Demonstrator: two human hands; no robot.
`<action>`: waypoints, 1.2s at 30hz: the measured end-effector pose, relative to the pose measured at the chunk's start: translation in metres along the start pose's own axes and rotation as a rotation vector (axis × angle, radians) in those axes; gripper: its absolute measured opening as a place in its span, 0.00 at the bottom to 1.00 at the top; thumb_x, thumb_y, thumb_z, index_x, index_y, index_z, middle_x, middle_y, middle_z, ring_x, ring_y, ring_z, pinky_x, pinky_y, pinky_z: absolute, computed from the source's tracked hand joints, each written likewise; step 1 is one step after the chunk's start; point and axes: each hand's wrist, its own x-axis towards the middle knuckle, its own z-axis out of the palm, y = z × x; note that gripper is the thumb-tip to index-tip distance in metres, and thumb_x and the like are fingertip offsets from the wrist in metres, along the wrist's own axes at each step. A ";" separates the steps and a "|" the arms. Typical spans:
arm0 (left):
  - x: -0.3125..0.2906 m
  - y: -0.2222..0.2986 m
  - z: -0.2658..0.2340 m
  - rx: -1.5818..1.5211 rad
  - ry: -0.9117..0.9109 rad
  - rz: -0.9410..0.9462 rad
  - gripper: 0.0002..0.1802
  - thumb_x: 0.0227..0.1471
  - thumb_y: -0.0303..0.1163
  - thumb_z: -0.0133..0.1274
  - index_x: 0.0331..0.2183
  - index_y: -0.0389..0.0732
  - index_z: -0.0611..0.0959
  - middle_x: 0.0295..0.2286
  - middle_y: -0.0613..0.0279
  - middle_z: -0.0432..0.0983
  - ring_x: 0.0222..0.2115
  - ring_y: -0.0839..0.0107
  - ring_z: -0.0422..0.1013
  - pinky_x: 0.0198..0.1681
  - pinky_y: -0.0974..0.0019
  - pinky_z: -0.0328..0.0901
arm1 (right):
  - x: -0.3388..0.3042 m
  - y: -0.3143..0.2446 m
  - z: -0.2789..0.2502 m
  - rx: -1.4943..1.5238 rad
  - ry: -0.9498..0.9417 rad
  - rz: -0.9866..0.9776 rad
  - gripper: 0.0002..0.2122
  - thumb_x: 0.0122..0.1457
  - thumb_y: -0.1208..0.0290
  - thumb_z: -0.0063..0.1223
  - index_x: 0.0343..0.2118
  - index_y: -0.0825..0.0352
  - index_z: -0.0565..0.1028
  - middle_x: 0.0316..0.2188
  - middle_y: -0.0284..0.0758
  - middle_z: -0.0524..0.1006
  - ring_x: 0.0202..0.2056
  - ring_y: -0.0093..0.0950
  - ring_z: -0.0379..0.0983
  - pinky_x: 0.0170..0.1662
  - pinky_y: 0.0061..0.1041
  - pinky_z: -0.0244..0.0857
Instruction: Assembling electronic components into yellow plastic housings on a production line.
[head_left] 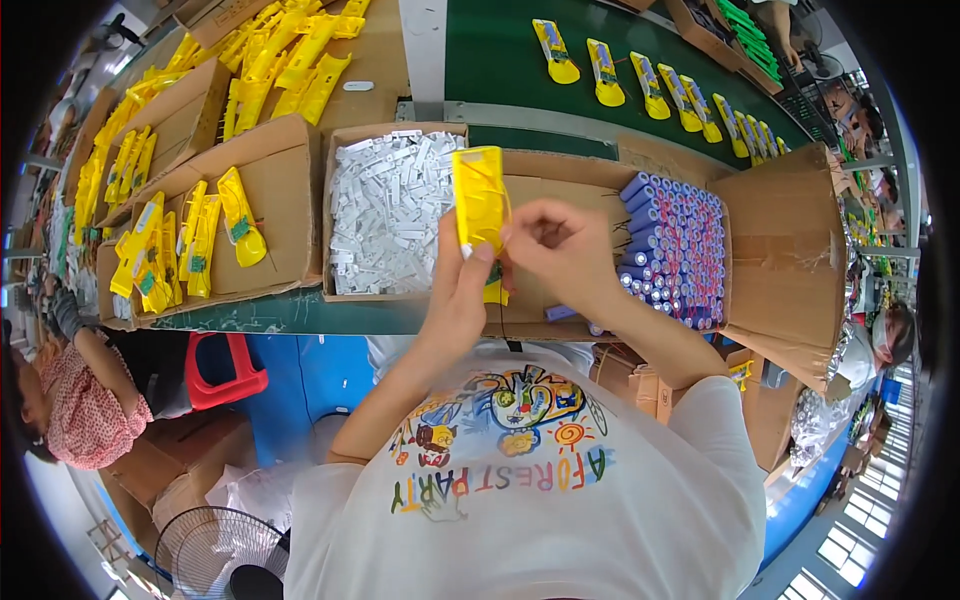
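My left hand is closed round a yellow plastic housing, held upright above the gap between two cardboard boxes. Low in the housing a bit of green circuit board shows, and a dark wire hangs below it. My right hand is at the housing's right edge with thumb and forefinger pinched together. What those fingertips hold, if anything, is too small to make out. Left of my hands, a box is full of small white plastic parts. To the right, purple battery cells with red wires are stacked in another box.
At the left, a box holds several yellow housings with green boards. More yellow housings are piled behind it. Beyond a metal rail, housings lie in a row on a green belt. A person sits at the left by a red stool.
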 end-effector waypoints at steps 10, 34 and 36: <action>0.006 -0.018 -0.001 0.029 -0.025 0.070 0.18 0.60 0.28 0.37 0.52 0.39 0.60 0.37 0.62 0.68 0.36 0.77 0.66 0.39 0.72 0.64 | -0.026 0.023 0.006 -0.754 0.221 -0.637 0.07 0.45 0.73 0.64 0.25 0.66 0.76 0.17 0.32 0.71 0.16 0.19 0.69 0.21 0.20 0.63; -0.028 -0.008 -0.013 -0.042 -0.162 -0.008 0.23 0.56 0.24 0.37 0.54 0.39 0.59 0.30 0.59 0.69 0.24 0.73 0.70 0.29 0.69 0.68 | -0.013 -0.014 -0.004 -1.294 -0.318 -0.981 0.25 0.49 0.70 0.52 0.53 0.66 0.68 0.55 0.39 0.68 0.59 0.37 0.60 0.61 0.37 0.56; -0.030 -0.003 -0.025 -0.043 -0.137 -0.040 0.20 0.56 0.26 0.38 0.52 0.38 0.61 0.28 0.59 0.69 0.24 0.72 0.69 0.28 0.68 0.68 | 0.002 -0.009 0.010 -1.238 -0.356 -1.011 0.25 0.50 0.71 0.53 0.54 0.68 0.67 0.55 0.40 0.67 0.59 0.38 0.61 0.61 0.38 0.55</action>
